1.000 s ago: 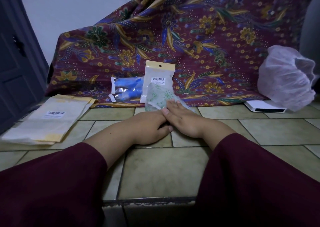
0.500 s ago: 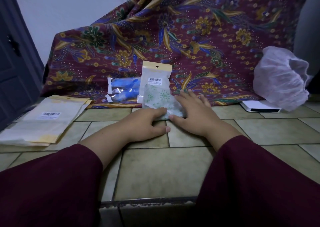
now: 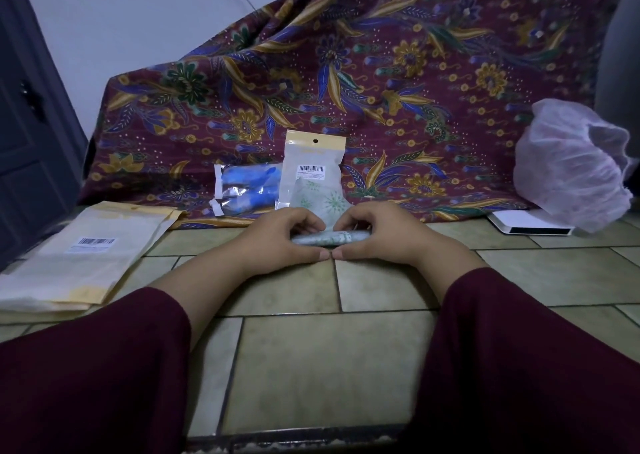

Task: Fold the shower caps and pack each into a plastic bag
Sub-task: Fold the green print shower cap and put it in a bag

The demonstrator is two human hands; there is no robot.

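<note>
In the head view, a green-patterned shower cap (image 3: 329, 238), folded into a narrow strip, is held on the tiled floor (image 3: 381, 280) between both hands. The left hand (image 3: 284, 237) is curled over its left end and the right hand (image 3: 377, 237) over its right end, fingers on the far side and thumbs on the near side, thumb tips touching; each hand is closed round the cap. The cap is probably gripped this way so that the springy film is kept compressed and cannot unfold before bagging.

Just behind it, a clear plastic bag with a yellow header (image 3: 313, 173) is propped against the batik cloth (image 3: 381, 73), apparently with a patterned cap already inside, and a packet with blue contents (image 3: 246, 189) lies beside it. A stack of empty bags (image 3: 86, 256) is kept within reach at the left. An unfolded pink shower cap (image 3: 571, 163) rests on a white box (image 3: 530, 223) at the right, well apart, apparently awaiting its turn.

Half a second earlier the cap was pressed flat under spread fingers; it has since been reduced to a narrower strip, and the fingers have been curled round it.
</note>
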